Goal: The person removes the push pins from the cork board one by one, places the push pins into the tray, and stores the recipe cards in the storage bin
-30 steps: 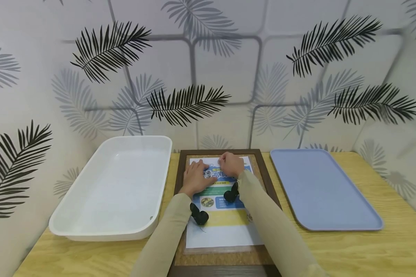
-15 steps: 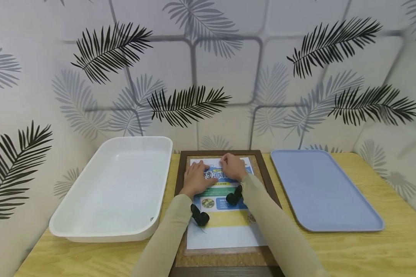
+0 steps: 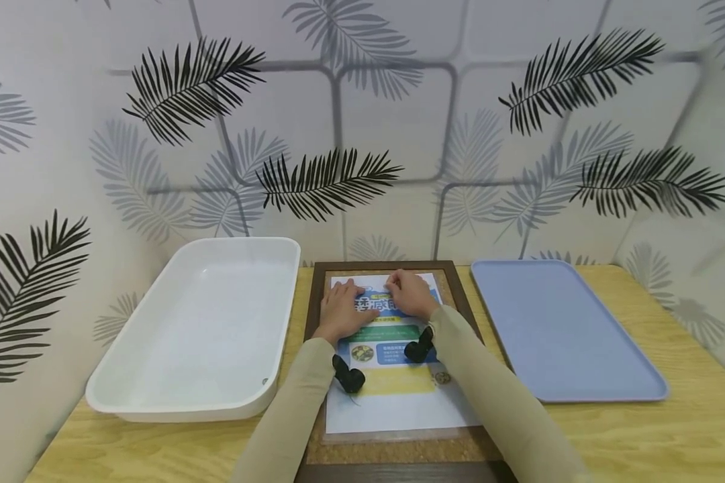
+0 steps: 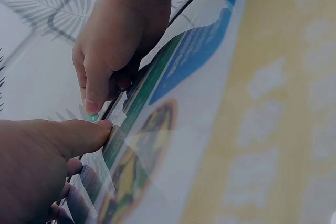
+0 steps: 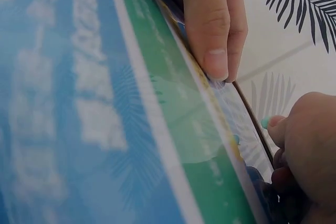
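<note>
white tub (image 3: 205,329), pale blue tray (image 3: 562,329), blue-green-yellow poster (image 3: 393,376), dark brown frame (image 3: 311,295), black palm-leaf wallpaper (image 3: 193,87).

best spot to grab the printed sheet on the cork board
The printed sheet lies flat in the framed cork board, so nothing sticks up to grip. Its far edge, by the left hand and right hand, looks the best spot: come from above, slip a fingertip under, then pinch.
</note>
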`<act>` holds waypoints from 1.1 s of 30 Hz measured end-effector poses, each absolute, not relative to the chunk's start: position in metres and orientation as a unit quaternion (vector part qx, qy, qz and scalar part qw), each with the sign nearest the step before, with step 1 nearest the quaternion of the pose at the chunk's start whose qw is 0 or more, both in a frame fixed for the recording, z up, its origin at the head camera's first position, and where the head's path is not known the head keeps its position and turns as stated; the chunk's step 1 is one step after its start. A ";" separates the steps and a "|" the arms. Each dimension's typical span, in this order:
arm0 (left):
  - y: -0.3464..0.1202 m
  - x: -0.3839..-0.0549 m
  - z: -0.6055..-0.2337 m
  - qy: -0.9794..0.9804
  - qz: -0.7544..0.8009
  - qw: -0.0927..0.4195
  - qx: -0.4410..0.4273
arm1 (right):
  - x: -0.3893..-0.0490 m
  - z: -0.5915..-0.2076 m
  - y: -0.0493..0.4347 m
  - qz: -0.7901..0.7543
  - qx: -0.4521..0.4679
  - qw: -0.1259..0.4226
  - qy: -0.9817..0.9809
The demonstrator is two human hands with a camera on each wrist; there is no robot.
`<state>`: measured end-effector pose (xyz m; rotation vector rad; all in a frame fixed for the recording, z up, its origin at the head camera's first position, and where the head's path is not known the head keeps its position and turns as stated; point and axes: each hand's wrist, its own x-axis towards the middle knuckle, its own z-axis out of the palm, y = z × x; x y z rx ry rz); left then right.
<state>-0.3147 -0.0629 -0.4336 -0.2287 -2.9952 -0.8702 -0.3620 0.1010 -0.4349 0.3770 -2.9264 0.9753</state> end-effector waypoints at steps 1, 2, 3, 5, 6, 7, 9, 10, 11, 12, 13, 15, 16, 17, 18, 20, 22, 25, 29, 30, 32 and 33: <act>-0.063 -0.314 -0.434 -0.958 -0.279 0.007 -0.073 | -0.361 -0.435 0.102 0.316 0.122 0.015 -0.941; -0.063 -0.314 -0.434 -0.958 -0.279 0.007 -0.073 | -0.360 -0.435 0.102 0.319 0.123 0.015 -0.940; -0.063 -0.313 -0.435 -0.958 -0.279 0.006 -0.072 | -0.359 -0.436 0.103 0.322 0.124 0.013 -0.938; -0.062 -0.312 -0.435 -0.958 -0.279 0.005 -0.072 | -0.357 -0.436 0.105 0.328 0.127 0.009 -0.936; -0.061 -0.312 -0.435 -0.958 -0.278 0.004 -0.071 | -0.356 -0.437 0.106 0.332 0.126 0.005 -0.935; -0.061 -0.311 -0.436 -0.958 -0.278 0.003 -0.071 | -0.355 -0.437 0.108 0.334 0.124 0.003 -0.934; -0.059 -0.311 -0.436 -0.958 -0.279 0.002 -0.072 | -0.353 -0.438 0.111 0.335 0.120 0.001 -0.934; -0.059 -0.311 -0.436 -0.957 -0.281 0.003 -0.073 | -0.352 -0.437 0.114 0.334 0.120 0.004 -0.935; -0.058 -0.311 -0.436 -0.956 -0.283 0.003 -0.074 | -0.351 -0.436 0.116 0.333 0.121 0.008 -0.935; -0.058 -0.311 -0.436 -0.956 -0.284 0.004 -0.075 | -0.350 -0.436 0.118 0.330 0.121 0.012 -0.936; -0.057 -0.311 -0.436 -0.955 -0.288 0.003 -0.075 | -0.349 -0.435 0.121 0.327 0.122 0.013 -0.937; -0.057 -0.310 -0.437 -0.954 -0.291 0.002 -0.071 | -0.347 -0.432 0.125 0.316 0.129 0.015 -0.940; -0.058 -0.310 -0.437 -0.954 -0.292 0.002 -0.069 | -0.346 -0.431 0.126 0.309 0.132 0.014 -0.942; -0.058 -0.310 -0.437 -0.954 -0.293 0.001 -0.066 | -0.346 -0.430 0.127 0.302 0.132 0.012 -0.944; -0.059 -0.310 -0.438 -0.954 -0.293 0.002 -0.064 | -0.345 -0.430 0.128 0.298 0.132 0.008 -0.946; -0.060 -0.311 -0.437 -0.953 -0.295 0.005 -0.063 | -0.344 -0.428 0.131 0.293 0.127 0.002 -0.948; -0.060 -0.312 -0.436 -0.953 -0.297 0.008 -0.066 | -0.343 -0.426 0.133 0.297 0.114 -0.002 -0.948; -0.060 -0.314 -0.435 -0.952 -0.296 0.007 -0.071 | -0.342 -0.423 0.139 0.302 0.105 0.000 -0.947; -0.060 -0.316 -0.434 -0.952 -0.297 0.009 -0.072 | -0.341 -0.423 0.147 0.284 0.107 0.018 -0.953; -0.060 -0.316 -0.434 -0.952 -0.296 0.009 -0.071 | -0.341 -0.422 0.149 0.282 0.103 0.018 -0.954; -0.060 -0.315 -0.435 -0.952 -0.297 0.010 -0.070 | -0.339 -0.423 0.151 0.277 0.095 0.016 -0.956; -0.060 -0.314 -0.436 -0.952 -0.297 0.009 -0.069 | -0.337 -0.423 0.152 0.278 0.092 0.013 -0.956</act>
